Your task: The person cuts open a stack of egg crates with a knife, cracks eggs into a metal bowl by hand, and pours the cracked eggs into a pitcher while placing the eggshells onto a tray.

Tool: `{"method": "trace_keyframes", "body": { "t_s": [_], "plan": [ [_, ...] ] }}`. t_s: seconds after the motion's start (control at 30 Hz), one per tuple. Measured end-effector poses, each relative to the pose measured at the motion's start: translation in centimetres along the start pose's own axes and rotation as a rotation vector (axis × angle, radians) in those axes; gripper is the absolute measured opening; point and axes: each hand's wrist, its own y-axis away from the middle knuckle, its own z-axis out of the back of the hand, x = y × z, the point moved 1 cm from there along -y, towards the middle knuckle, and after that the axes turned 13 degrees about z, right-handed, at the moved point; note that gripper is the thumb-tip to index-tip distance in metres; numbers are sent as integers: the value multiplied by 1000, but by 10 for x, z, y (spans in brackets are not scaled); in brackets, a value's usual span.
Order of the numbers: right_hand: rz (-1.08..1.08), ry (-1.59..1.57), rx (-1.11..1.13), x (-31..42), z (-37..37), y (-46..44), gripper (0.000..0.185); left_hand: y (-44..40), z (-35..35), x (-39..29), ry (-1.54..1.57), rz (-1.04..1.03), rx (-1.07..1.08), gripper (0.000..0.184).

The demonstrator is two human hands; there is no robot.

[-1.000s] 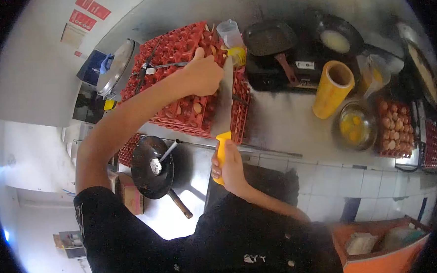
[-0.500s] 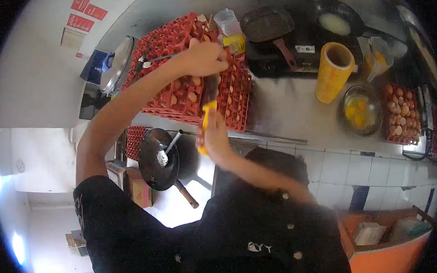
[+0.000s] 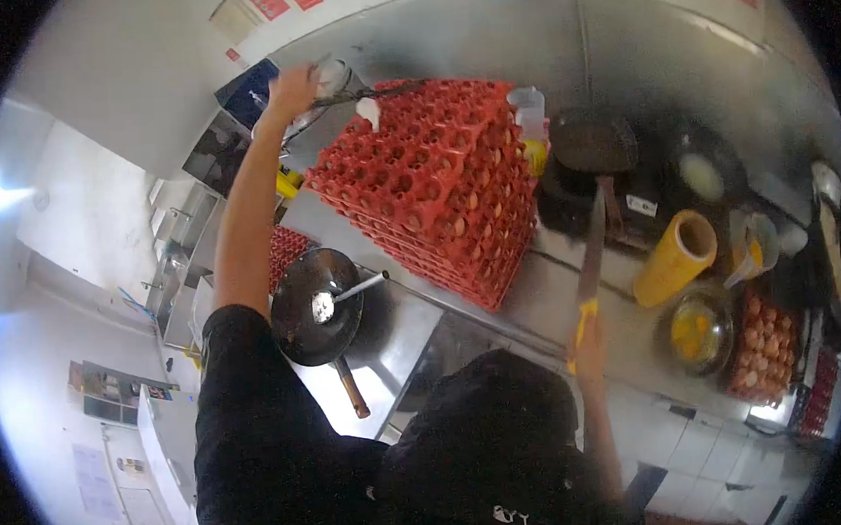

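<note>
A tall stack of red egg trays [image 3: 425, 167] stands on the steel counter, with eggs showing along its right side. My left hand [image 3: 293, 93] is closed on a black strap [image 3: 369, 93] beyond the stack's upper left corner. The strap trails over the top of the trays, near a small white piece [image 3: 368, 113]. To the right of the stack, my right hand [image 3: 586, 344] grips the yellow handle of a long knife [image 3: 592, 263], its blade pointing away from me.
A dark wok [image 3: 299, 312] with a metal utensil sits at lower left. Right of the stack are a square pan [image 3: 593, 141], a yellow roll [image 3: 675, 257], a bowl of cracked eggs [image 3: 695, 334] and a tray of eggs [image 3: 766, 349].
My left hand has moved up and left, pulling the strap off the front of the stack. My right hand and the knife have moved right, away from the trays. The view has shifted.
</note>
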Motion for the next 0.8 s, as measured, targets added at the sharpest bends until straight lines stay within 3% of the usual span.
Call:
{"method": "trace_keyframes", "body": {
  "t_s": [0.03,0.1,0.13,0.17,0.23,0.27,0.3,0.37,0.4,0.47,0.57,0.67,0.7,0.8],
  "plan": [
    [172,245,4,-16,12,1,36,15,-8,16,-106,119,159,33],
    [204,459,-18,-46,42,5,36,30,-2,19,-227,222,298,41],
    [58,424,-35,-54,53,11,36,35,16,4,-240,203,264,47],
    [367,646,-23,-71,66,21,36,36,26,-10,-169,125,192,53],
    [339,797,8,-65,64,25,37,34,17,-22,206,-148,176,59],
    [2,722,22,-26,49,38,38,32,3,-26,427,-312,234,58],
    [-337,638,33,-4,40,45,38,34,5,-36,403,-325,392,55],
    [-29,780,112,-55,53,40,39,44,17,-50,354,-355,717,51],
    [121,844,147,-73,62,38,39,37,7,-44,385,-358,716,47],
    [190,960,135,-65,50,37,39,-7,-21,-39,440,-397,718,40],
    [181,1124,130,-63,38,35,40,-64,-32,-29,355,-350,424,32],
    [299,1164,87,-78,33,28,43,-105,-97,-14,245,-170,307,44],
    [361,1158,63,-84,33,26,44,-102,-101,-13,224,-169,356,50],
    [235,1235,103,-110,39,18,44,-49,-102,-25,277,-181,496,68]
  ]
}}
